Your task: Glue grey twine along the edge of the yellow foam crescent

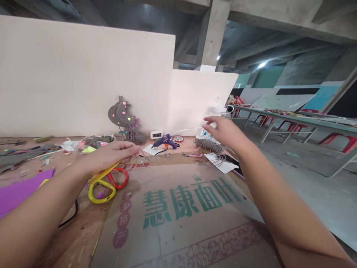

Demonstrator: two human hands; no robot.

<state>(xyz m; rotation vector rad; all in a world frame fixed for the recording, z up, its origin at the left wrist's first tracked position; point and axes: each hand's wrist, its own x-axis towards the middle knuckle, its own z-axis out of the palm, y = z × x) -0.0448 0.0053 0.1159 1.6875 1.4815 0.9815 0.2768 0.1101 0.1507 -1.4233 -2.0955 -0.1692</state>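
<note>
My left hand (111, 158) is over the left part of the table, thumb and fingers pressed together. A thin strand seems to show at its fingertips, too fine to name. Below that wrist lie scissors (102, 193) with yellow and red handles. My right hand (221, 132) is raised at the back right, fingers apart and curved, in front of a clear jug with a white lid (219, 109). A blue glue gun (165, 141) stands between the hands. From its rear a long pale glue stick (186, 130) extends towards my right fingertips; whether they touch it cannot be told.
A printed board (181, 238) covers the table's front. Grey cord (209, 145), a pink cutter (192, 155), a white clock (156, 134) and a grey moon-shaped decoration (122, 115) stand or lie behind it. Purple sheet (22, 193) is at left. A white partition (83, 74) rises behind.
</note>
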